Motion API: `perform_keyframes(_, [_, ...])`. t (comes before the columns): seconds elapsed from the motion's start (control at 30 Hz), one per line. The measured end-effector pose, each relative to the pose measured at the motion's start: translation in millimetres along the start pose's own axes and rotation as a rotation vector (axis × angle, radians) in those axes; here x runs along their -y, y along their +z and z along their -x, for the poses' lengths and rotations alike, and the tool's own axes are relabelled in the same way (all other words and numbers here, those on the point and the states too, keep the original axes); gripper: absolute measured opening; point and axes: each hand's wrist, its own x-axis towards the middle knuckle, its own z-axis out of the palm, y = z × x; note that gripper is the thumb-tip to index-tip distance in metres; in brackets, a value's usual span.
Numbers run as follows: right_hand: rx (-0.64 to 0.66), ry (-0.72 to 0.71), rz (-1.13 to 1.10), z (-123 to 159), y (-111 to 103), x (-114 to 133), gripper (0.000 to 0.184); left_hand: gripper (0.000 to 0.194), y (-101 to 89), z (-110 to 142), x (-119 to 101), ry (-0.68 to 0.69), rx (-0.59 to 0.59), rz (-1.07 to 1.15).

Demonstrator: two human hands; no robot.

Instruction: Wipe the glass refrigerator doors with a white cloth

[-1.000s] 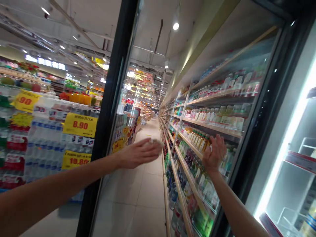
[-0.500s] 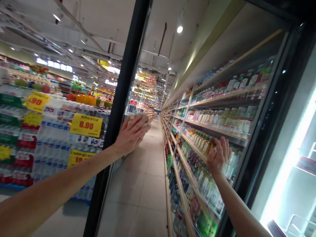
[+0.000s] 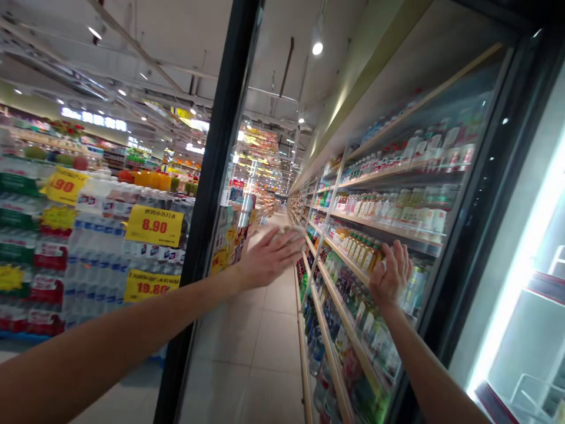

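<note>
My left hand [image 3: 271, 257] presses a crumpled pale cloth [image 3: 298, 232] against the glass of an open door, its fingers lying over the cloth. Most of the cloth is hidden under the palm, and its edges are blurred. Farther right on the same pane is my right hand [image 3: 391, 274], with a ring on one finger. It holds nothing; the fingers are bent a little and apart, and they appear to rest on the glass. The door's black frame [image 3: 216, 135] runs upright past my left forearm.
Beyond the glass are drink shelves [image 3: 392, 221] with rows of bottles and a tiled aisle floor [image 3: 260, 341]. Stacked bottle packs [image 3: 95, 265] with yellow price signs [image 3: 154, 226] stand at the left. A lit cooler interior [image 3: 521, 306] opens at the right edge.
My left hand has slid right across the glass with the cloth, away from the door's left frame bar. My right hand stays in nearly the same place.
</note>
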Motion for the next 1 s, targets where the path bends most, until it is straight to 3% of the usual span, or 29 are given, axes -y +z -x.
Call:
perform_keyframes(0.1, [0.001, -0.013, 0.004, -0.3, -0.2, -1.0, 0.043, 0.028, 7.9, -8.9, -20.4, 0.380, 0.001, 0.088])
perform_keyframes(0.17, [-0.001, -0.020, 0.001, -0.4, 0.0, -2.5, 0.043, 0.026, 11.5, -16.5, -27.2, 0.471, -0.011, 0.117])
perform_keyframes(0.33, [-0.002, -0.021, -0.004, 0.3, 0.8, -6.7, 0.042, 0.035, 12.7, -47.1, -30.2, 0.084, -0.046, 0.080])
perform_keyframes(0.37, [0.000, -0.022, -0.005, 0.5, 0.9, -7.3, 0.043, 0.034, 14.1, -51.5, -34.3, 0.095, -0.048, 0.090])
perform_keyframes(0.5, [0.002, -0.017, -0.014, 0.5, 1.4, -9.0, 0.043, 0.025, 21.9, -66.4, -49.6, 0.457, -0.044, 0.152])
perform_keyframes(0.53, [-0.001, -0.018, -0.016, 0.4, 1.6, -9.2, 0.043, 0.025, 22.4, -72.5, -48.5, 0.479, -0.045, 0.150])
perform_keyframes(0.73, [-0.019, -0.028, -0.018, -0.3, 0.9, -9.7, 0.042, 0.034, 14.7, -116.6, -24.6, 0.057, -0.114, 0.088])
perform_keyframes(0.9, [0.001, -0.027, -0.016, -0.6, -0.6, -9.8, 0.043, 0.029, 16.7, -121.6, -26.8, 0.374, -0.074, 0.102])
perform_keyframes(1.0, [-0.007, -0.035, -0.018, -1.6, -0.6, -9.7, 0.042, 0.032, 6.4, -133.3, -5.7, 0.245, -0.083, 0.091])
